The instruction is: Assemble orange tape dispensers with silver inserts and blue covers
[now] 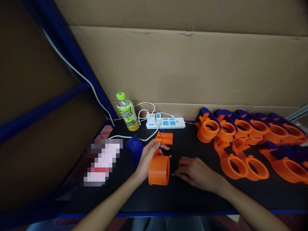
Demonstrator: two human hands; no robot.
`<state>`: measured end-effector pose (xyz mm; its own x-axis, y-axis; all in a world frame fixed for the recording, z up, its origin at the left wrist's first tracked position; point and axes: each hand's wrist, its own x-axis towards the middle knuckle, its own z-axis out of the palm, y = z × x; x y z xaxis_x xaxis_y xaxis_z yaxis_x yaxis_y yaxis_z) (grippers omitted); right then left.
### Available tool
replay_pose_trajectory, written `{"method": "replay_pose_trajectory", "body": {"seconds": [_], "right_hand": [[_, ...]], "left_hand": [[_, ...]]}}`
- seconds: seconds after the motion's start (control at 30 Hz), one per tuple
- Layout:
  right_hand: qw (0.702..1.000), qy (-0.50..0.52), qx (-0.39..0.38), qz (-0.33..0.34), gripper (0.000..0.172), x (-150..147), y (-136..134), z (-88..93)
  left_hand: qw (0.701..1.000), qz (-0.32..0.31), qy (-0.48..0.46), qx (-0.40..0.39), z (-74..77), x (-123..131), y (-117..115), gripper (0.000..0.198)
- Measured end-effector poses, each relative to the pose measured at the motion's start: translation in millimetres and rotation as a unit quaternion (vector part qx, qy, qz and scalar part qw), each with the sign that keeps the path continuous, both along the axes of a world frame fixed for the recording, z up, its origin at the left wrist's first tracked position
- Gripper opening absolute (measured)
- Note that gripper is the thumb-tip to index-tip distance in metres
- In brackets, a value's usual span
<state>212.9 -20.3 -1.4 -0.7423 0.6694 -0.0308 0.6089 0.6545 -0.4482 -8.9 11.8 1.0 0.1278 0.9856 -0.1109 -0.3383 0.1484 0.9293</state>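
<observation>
My left hand [145, 160] is closed around an orange plastic tape dispenser [158, 170], gripping the neck between its round drum and its ribbed end. The dispenser is held over the black table [134, 200], with its drum toward me. Just to the right, my right hand [193, 171] is low over the table, fingers curled together. A small pale tip shows at its fingertips, too small to name. The two hands are apart. Beside my left hand lies a dark blue piece [134, 149], partly hidden behind it.
Several orange tape dispensers with blue parts [208, 128] stand in a row at the right; bare orange ones [234, 166] lie before them. A power strip [166, 123] with white cables and a green-capped bottle [128, 115] stand by the cardboard wall [192, 70]. A blurred-out item [103, 163] is left.
</observation>
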Motion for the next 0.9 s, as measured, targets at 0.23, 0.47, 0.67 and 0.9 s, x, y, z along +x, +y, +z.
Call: {"method": "replay_pose_trajectory", "body": {"seconds": [0.23,0.47,0.67,0.9], "right_hand": [[0.999,-0.002,-0.002,-0.039,0.010,-0.4,2.3,-6.1],[0.985,0.093,-0.126,-0.072,0.002,1.6,5.1,-7.2],[0.959,0.219,-0.121,-0.137,0.011,9.2,12.9,1.5],[0.867,0.382,-0.232,-0.223,0.033,16.8,20.0,3.3]], "left_hand": [[1.000,-0.011,0.015,0.007,-6.2,-4.1,2.0,0.034],[0.998,-0.057,0.014,0.010,-9.6,-6.0,0.6,0.041],[0.997,-0.060,0.039,0.007,-3.2,-4.5,-1.3,0.049],[0.992,-0.120,0.032,-0.006,-2.7,-1.8,-5.4,0.052]]}}
